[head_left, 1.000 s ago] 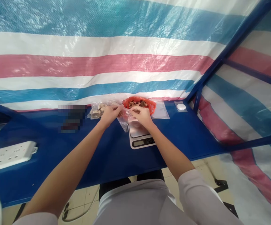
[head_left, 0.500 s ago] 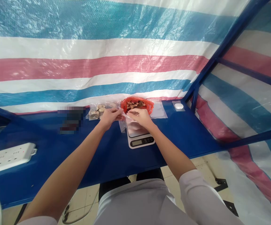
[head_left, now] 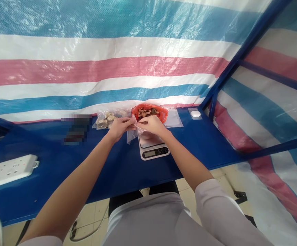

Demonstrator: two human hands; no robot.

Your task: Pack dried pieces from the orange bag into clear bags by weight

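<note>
My left hand [head_left: 120,128] and my right hand [head_left: 152,125] meet at a clear plastic bag [head_left: 132,135], each pinching its upper part. The bag hangs down over the left edge of a white kitchen scale [head_left: 155,153] with a metal top and a dark display. Just behind my right hand lies an open red plastic bag [head_left: 163,115] holding brown dried slices [head_left: 147,111]. Beyond my left hand rest clear bags of pale dried pieces [head_left: 105,120]. My fingers hide part of the pinched bag.
Flat clear bags [head_left: 174,119] lie right of the red bag, and a small white round item [head_left: 195,114] is farther right. A white power strip [head_left: 11,171] and a blurred dark object [head_left: 77,130] occupy the left. Blue metal posts [head_left: 214,102] and a striped sheet [head_left: 107,70] enclose the blue table [head_left: 197,147].
Both hands stay at the same place, with my fingers shifted slightly on the clear bag. The bag's lower part has swung a little to the left. The view has tilted slightly.
</note>
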